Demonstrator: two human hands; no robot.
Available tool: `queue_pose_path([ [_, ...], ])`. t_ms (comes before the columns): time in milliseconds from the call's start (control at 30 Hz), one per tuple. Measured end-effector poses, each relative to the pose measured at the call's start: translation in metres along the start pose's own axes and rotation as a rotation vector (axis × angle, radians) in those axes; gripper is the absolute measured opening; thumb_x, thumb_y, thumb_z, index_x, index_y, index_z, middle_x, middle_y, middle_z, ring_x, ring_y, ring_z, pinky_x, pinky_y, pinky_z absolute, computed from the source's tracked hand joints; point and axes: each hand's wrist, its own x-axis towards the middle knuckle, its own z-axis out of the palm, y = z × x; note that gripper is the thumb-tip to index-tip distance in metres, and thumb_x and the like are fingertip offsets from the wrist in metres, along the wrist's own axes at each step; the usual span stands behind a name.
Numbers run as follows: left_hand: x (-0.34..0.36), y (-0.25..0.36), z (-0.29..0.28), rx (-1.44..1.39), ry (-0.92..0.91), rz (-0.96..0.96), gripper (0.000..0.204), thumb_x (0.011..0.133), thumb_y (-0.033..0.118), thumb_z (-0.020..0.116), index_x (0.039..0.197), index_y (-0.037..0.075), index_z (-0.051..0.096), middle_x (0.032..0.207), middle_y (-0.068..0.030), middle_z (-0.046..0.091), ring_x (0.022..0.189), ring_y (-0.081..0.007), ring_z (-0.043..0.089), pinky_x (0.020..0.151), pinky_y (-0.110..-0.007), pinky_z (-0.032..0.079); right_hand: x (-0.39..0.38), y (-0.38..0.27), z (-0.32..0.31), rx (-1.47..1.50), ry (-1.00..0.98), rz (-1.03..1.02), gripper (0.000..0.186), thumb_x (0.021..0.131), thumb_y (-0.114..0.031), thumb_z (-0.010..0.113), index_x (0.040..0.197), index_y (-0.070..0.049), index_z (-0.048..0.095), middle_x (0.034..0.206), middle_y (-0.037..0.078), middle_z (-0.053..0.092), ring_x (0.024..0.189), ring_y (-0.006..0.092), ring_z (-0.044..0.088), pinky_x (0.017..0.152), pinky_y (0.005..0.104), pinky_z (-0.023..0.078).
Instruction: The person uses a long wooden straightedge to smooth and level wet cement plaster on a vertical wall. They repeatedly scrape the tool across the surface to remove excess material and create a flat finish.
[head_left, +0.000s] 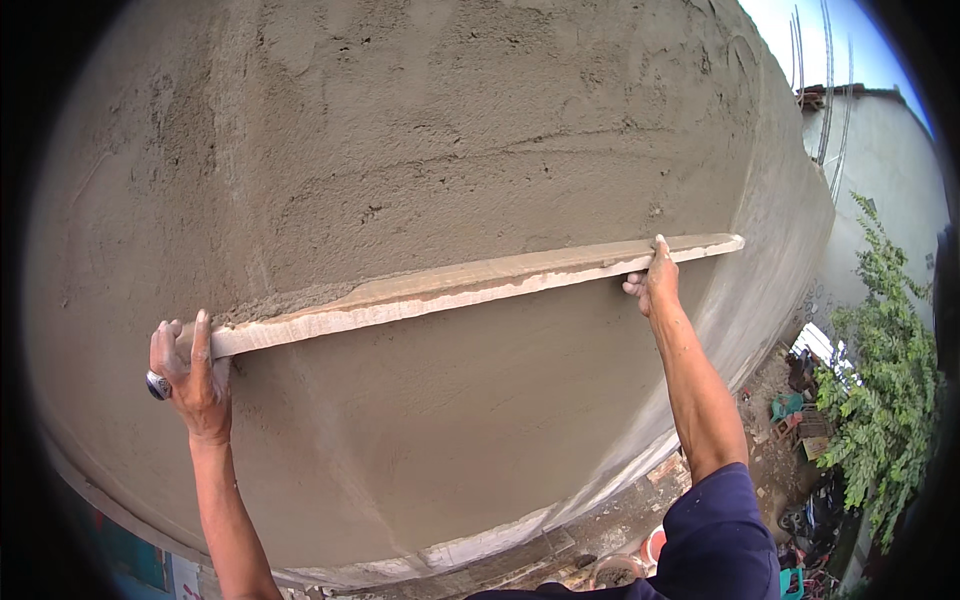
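A long wooden straightedge board (pixel 470 287) lies against a wall of wet grey plaster (pixel 480 420), tilted so its right end is higher. My left hand (pixel 193 375), with a ring on one finger, is closed round the board's left end. Toward the right end my right hand (pixel 655 280) grips it, thumb on the upper face and fingers curled below. Loose mortar (pixel 290 298) has gathered along the board's upper edge near the left. Above the board the plaster is rough and pitted; below it the surface looks smoother.
Past the wall's right edge stand a leafy green tree (pixel 880 370) and a pale building wall (pixel 885 180). Thin steel bars (pixel 828 90) rise at upper right. Far below are a bucket (pixel 618 572), a reddish container (pixel 655 545) and scattered clutter on the ground.
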Motion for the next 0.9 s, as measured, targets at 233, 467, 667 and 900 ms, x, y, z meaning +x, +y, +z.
queue_pose_path([
  [233,0.035,-0.007,-0.008,-0.041,-0.128,0.182,0.049,0.079,-0.002,0.071,0.126,0.004,0.059,0.123,-0.0146,0.061,0.114,-0.0357,0.058,0.095,-0.047,0.047,0.012,-0.029,0.0,-0.057,0.143,-0.142,0.048,0.098,-0.05,0.053,0.072,-0.011,0.042,0.052,-0.001,0.037,0.036,0.013,0.036,0.031,0.0309,0.03],
  [467,0.15,0.097,-0.011,-0.017,-0.034,0.169,0.048,0.079,0.003,0.075,0.124,0.006,0.06,0.113,-0.0124,0.066,0.109,-0.0323,0.061,0.089,-0.043,0.05,0.096,-0.156,-0.033,0.028,0.157,-0.272,0.043,0.095,-0.05,0.055,0.085,-0.008,0.054,0.059,-0.001,0.038,0.045,0.0133,0.036,0.041,0.0324,0.03],
  [667,0.202,0.16,0.009,-0.013,0.002,0.153,0.048,0.079,0.002,0.075,0.124,0.006,0.059,0.113,-0.0101,0.065,0.104,-0.0307,0.061,0.087,-0.042,0.049,0.201,-0.262,-0.053,-0.084,0.262,-0.453,0.044,0.093,-0.043,0.054,0.09,0.0,0.062,0.07,0.007,0.053,0.053,0.0166,0.045,0.047,0.0348,0.037],
  [900,0.13,0.093,-0.011,-0.035,-0.024,0.165,0.046,0.079,0.001,0.072,0.123,0.005,0.059,0.114,-0.0132,0.064,0.103,-0.0333,0.06,0.088,-0.043,0.049,0.137,-0.176,-0.029,-0.278,0.302,-0.554,0.1,0.093,-0.063,0.051,0.13,0.027,0.029,0.133,0.045,0.045,0.128,0.0489,0.049,0.106,0.0475,0.041],
])
